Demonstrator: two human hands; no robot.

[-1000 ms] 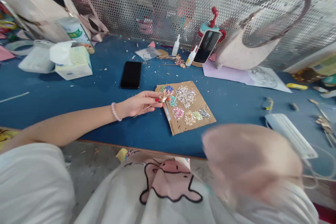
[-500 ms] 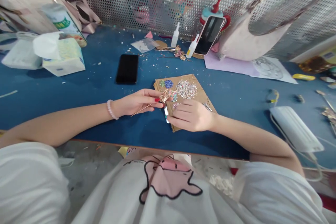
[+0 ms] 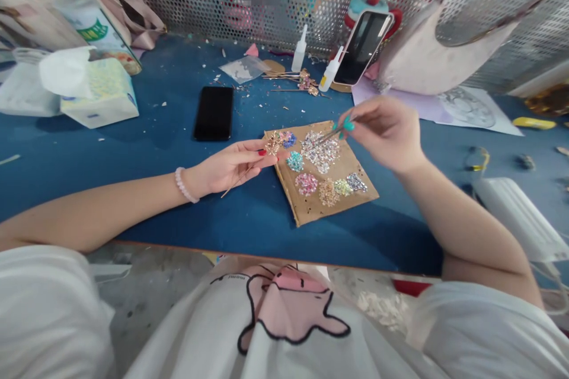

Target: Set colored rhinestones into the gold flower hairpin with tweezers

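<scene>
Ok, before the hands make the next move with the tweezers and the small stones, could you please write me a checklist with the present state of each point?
1. Left hand holds the gold ornament by its stem: ok.
2. Right hand grips the tweezers: ok.
3. Tweezers point down at the silvery stones: ok.
4. One stone caught between the tips: cannot tell, too small.
5. Piles well separated: not ok; beige stones, yellow-green stones and grey stones meet side by side.
6. Cardboard lies on the blue table: ok.
</scene>
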